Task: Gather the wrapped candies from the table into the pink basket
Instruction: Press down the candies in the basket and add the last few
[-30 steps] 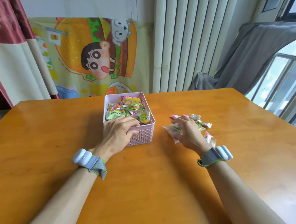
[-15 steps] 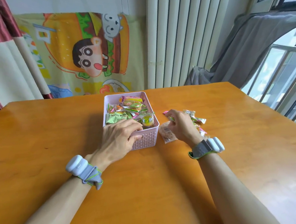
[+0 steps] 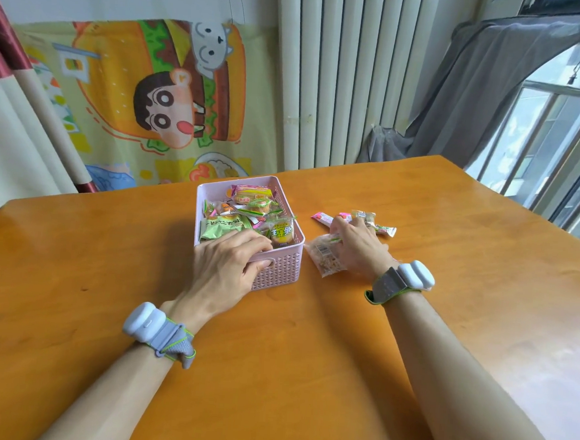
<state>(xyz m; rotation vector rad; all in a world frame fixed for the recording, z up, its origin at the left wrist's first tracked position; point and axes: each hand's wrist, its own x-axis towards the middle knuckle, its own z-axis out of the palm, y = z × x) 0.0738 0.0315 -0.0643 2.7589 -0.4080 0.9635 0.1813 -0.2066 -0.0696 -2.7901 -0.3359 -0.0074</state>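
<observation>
Orange wooden table below cartoon wall hanging: pink basket mid-table, already heaped with wrapped candies, left hand clamped on near rim, fingers inside, thumb on outer wall. Just right of basket, small loose pile under right hand, fingers bent onto it, can't tell if pinching any. Probably light, crinkly, slippery film; best pinched at sealed wrapper ends.

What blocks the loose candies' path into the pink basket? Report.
Nothing visible. Only bare table separates the loose candies under the right hand from the pink basket; the left hand grips its near wall, off that path.
</observation>
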